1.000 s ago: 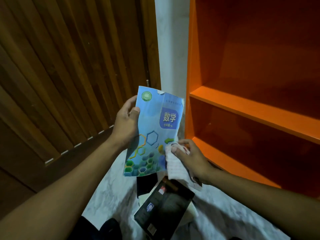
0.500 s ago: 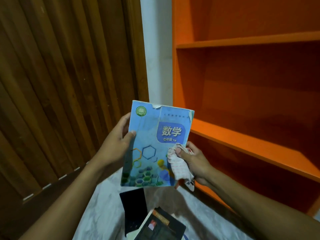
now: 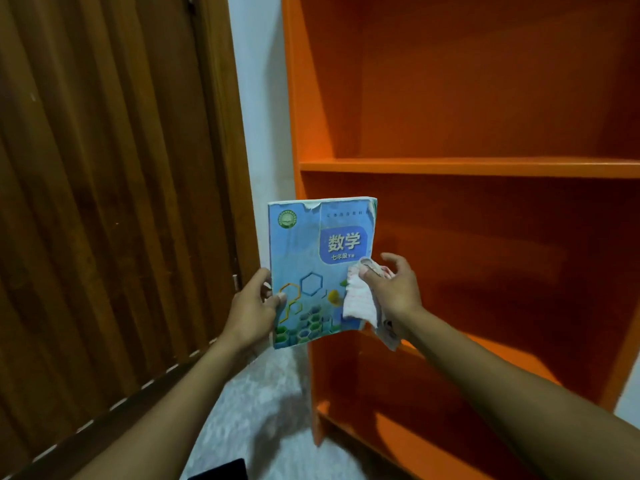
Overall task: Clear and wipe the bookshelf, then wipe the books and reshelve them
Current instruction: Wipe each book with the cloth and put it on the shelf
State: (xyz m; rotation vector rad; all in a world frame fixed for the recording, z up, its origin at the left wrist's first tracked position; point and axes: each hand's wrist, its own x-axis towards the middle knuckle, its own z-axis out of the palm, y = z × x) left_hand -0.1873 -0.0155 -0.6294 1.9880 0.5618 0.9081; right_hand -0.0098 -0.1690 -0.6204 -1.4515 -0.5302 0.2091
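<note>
- Head view: A person held a blue textbook (image 3: 320,271) upright in front of an orange bookshelf (image 3: 467,168), its cover facing the camera.
- The left hand (image 3: 251,311) gripped the book's left edge, thumb on the cover.
- The right hand (image 3: 394,289) pinched a pale cloth (image 3: 360,301) against the cover's lower right, the other fingers spread loosely.
- The cover read "数学" in large white characters, with "七年级" beneath; a round green emblem sat at top left, its lettering too small to read.
- A wooden door (image 3: 104,202) stood at left; a dark book (image 3: 221,471) lay on the marble floor (image 3: 256,403).
</note>
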